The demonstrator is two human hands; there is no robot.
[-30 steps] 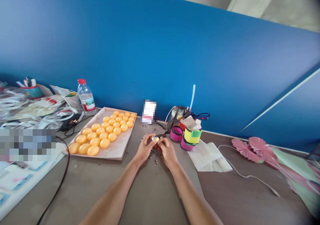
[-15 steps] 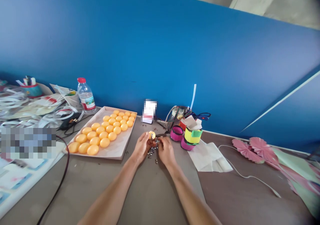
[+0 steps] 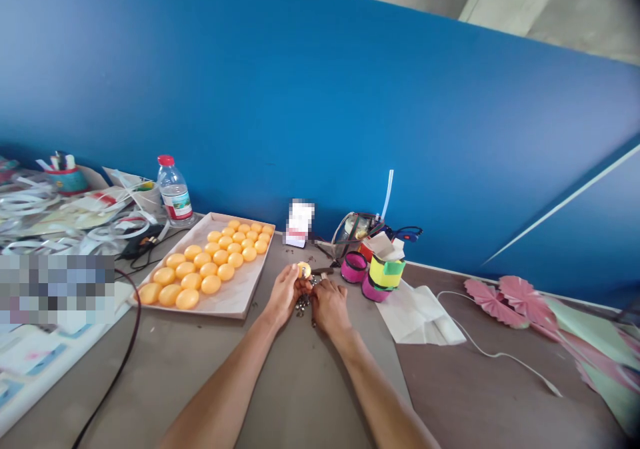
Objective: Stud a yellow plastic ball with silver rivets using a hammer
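My left hand (image 3: pixel 284 296) grips a small yellow-orange ball (image 3: pixel 304 270), shaped like a table tennis ball, with a shiny metal bit showing on its face. Close on its right, my right hand (image 3: pixel 330 304) is closed, its fingertips near the ball. Whatever those fingers pinch is too small or too hidden to name. Beneath and between both hands lies a little heap of small shiny metal parts (image 3: pixel 302 304). A shallow white cardboard tray (image 3: pixel 231 302) to the left bears rows of similar orange balls (image 3: pixel 211 284).
A red-capped water bottle (image 3: pixel 177 199) stands behind the tray, by a clutter of white strips (image 3: pixel 35 199). Pink and yellow tape-like rolls (image 3: pixel 385 272) sit right of my hands, beside a white paper sheet (image 3: pixel 423 316). Pink paper fans (image 3: pixel 525 302) lie farther right; a blue partition (image 3: pixel 320 102) rises behind.
My right hand has turned and its fingers have come in closer to the ball, covering part of the metal heap. The left hand keeps the ball in nearly the same place.
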